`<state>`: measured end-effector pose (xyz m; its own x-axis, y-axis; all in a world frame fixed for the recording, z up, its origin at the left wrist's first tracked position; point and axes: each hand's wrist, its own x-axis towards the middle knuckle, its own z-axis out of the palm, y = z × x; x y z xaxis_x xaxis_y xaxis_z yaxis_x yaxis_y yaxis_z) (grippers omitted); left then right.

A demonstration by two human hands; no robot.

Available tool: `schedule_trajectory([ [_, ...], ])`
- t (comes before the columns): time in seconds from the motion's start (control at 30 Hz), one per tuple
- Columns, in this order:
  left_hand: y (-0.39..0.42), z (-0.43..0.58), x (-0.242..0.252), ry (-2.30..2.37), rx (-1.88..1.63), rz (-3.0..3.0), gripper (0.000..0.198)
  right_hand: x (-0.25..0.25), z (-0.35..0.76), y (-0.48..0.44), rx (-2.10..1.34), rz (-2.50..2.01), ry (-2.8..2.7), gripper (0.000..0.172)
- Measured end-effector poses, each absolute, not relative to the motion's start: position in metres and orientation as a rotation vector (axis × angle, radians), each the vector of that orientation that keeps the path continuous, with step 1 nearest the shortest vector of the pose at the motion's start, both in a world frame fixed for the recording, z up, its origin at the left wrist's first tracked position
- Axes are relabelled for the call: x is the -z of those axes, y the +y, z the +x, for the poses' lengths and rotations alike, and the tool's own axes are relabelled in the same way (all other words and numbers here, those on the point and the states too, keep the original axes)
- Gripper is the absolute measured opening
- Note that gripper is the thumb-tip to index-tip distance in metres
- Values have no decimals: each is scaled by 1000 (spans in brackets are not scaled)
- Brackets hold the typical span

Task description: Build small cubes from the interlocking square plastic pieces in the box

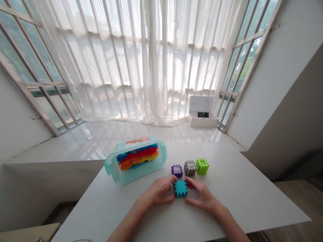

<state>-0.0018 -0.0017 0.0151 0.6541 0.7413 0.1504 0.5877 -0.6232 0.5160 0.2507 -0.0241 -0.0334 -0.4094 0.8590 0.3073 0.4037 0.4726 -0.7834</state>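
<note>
Head view, the only angle here. The teal cube [181, 189], built from notched plastic pieces, sits on the white tabletop [239, 191] right between the two hands. The left hand [157, 193] comes in from its left side with fingers curled, and the fingertips press on the cube's left face and top corner. The right hand [202, 198] mirrors that from the other side, thumb and fingers against the right face. So both grips are clenched on the same cube, which stays down on the tabletop. There's a reddish bit under the right fingertips, can't tell what it is.

Just beyond the grip there's a row of three more cubes close together: a purple cube [177, 170] nearly touching the left fingertips, a grey cube [190, 168] just past the right fingertips, and a green cube [202, 166] at the far right end. Past the left hand and off to its left, a clear teal storage box [141, 173] lies on its side, with a stack of flat pieces [138, 156] in blue, red, orange and yellow inside.

Way beyond all that, a white box [203, 116] with its lid up sits on the shiny floor by the sheer curtain [151, 67].
</note>
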Motion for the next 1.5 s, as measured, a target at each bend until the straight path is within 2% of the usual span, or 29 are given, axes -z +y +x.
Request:
schedule_trajectory([
  [0.1, -1, -14, -22, 1002, -563, 2434, 44, 39, 261, -35, -810, -1106, -1953, 82],
  [0.17, 1, -29, -28, 1059, -662, 2443, 38, 42, 268, -44, -774, -1159, -1914, 76],
  [0.27, 9, -58, -35, 1390, -969, 2487, 18, 42, 274, -52, -710, -1181, -1877, 64],
  [0.37, 21, -85, -39, 1834, -1204, 2545, 17, 40, 272, -55, -654, -1150, -1875, 55],
  [0.53, 42, -106, -41, 2507, -936, 2361, 41, 36, 269, -55, -608, -1107, -1893, 46],
  [0.7, 52, -105, -47, 2611, -667, 2307, 51, 34, 270, -58, -590, -1099, -1910, 43],
  [0.83, 47, -100, -51, 2628, -727, 2381, 49, 35, 270, -59, -570, -1085, -1910, 42],
  [0.97, 28, -95, -48, 2422, -1103, 2567, 44, 37, 270, -58, -522, -1065, -1883, 40],
  [1.13, -11, -76, -43, 1808, -1478, 2802, 24, 34, 270, -58, -469, -1061, -1813, 31],
  [1.2, -27, -61, -45, 1564, -1480, 2855, 16, 27, 267, -58, -473, -1058, -1784, 26],
  [1.3, -45, -35, -47, 1234, -1495, 2873, 15, 13, 254, -59, -560, -996, -1746, 26],
  [1.5, -54, -6, -45, 840, -1237, 2951, 19, -12, 222, -55, -816, -753, -1672, 48],
])
